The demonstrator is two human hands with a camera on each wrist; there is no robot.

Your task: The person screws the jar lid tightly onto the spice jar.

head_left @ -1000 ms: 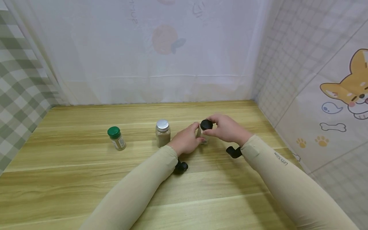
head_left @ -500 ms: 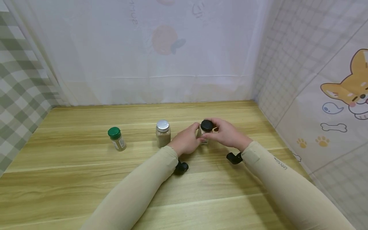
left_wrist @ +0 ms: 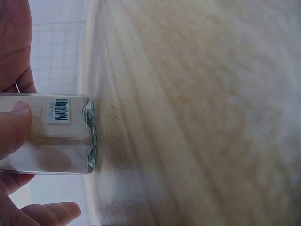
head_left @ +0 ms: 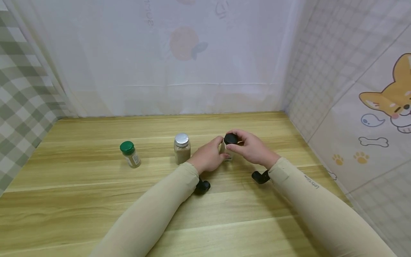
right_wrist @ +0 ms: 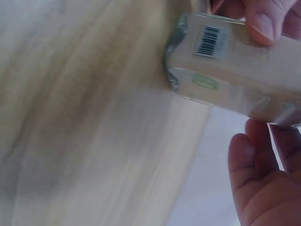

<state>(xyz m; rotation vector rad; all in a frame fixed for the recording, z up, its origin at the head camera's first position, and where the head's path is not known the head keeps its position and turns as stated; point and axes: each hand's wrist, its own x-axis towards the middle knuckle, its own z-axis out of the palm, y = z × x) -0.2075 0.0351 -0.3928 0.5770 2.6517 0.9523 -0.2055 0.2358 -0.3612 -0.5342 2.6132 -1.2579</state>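
Observation:
A square glass spice jar [left_wrist: 47,148] with pale powder and a barcode sticker stands upright at the wooden table, right of centre in the head view. Its round black lid [head_left: 230,138] faces up. My left hand [head_left: 208,156] grips the jar's body from the left, thumb on the near side. From the right, my right hand [head_left: 253,149] holds the black lid between thumb and fingers. The right wrist view shows the jar's barcode face and a green mark on another side; the lid lies outside that view.
Left of my left hand is a powder-filled jar [head_left: 182,150] with a silver lid. Farther left stands a small spice bottle [head_left: 130,154] with a green cap. Black camera mounts [head_left: 202,187] show under both wrists. A grid-patterned wall sheet [head_left: 321,85] borders the right table edge.
My right hand loosened and lowered slightly around the lid half a second ago, and now its fingers hold the lid again. The left hand and the jar stay in place.

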